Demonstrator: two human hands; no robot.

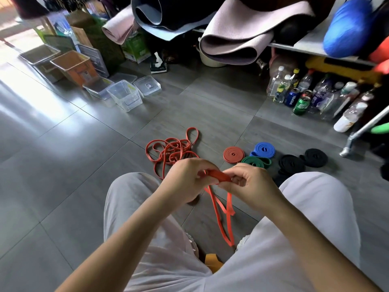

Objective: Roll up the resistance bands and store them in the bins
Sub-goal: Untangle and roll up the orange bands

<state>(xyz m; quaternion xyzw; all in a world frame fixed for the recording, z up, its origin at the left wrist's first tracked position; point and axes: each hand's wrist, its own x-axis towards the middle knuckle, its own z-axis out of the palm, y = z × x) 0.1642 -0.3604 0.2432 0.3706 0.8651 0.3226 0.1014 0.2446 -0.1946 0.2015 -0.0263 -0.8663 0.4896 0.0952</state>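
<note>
Between my knees, my left hand (186, 180) and my right hand (250, 182) pinch the two ends of a short folded stretch of an orange-red resistance band (219, 175). Its long loop hangs down to the floor between my legs. A tangle of loose orange-red bands (170, 151) lies on the floor just beyond my left hand. Rolled bands sit to the right of it: a red roll (233, 154), a blue roll (263, 150), a green roll (255, 162) and two black rolls (291, 164) (315, 158).
Clear plastic bins (125, 95) and an orange bin (74, 67) stand at the far left on the grey tiled floor. Bottles and cans (301, 98) crowd the right under a shelf holding rolled mats (237, 36). A metal leg (349, 144) stands at the right.
</note>
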